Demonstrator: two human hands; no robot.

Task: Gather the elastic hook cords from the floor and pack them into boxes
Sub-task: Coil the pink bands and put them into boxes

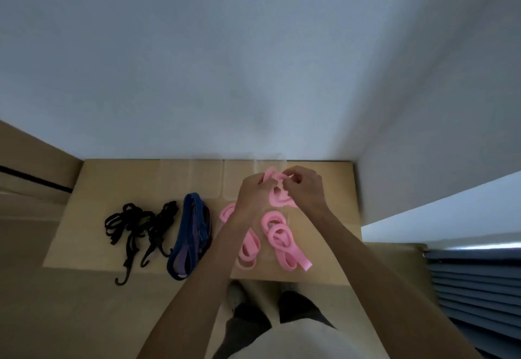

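The black elastic hook cords [135,229] are seen lying in a tangle on the left part of a flat cardboard sheet [118,178], with their hooks reaching its near edge. Just to their right a folded blue strap [189,234] is laid, and beyond it several coiled pink bands [279,239] are spread. Above these, a further pink band [272,178] is pinched between the left hand [251,192] and the right hand [306,185], both closed on it near the wall [253,62]. Dark trouser legs [248,322] are visible below.
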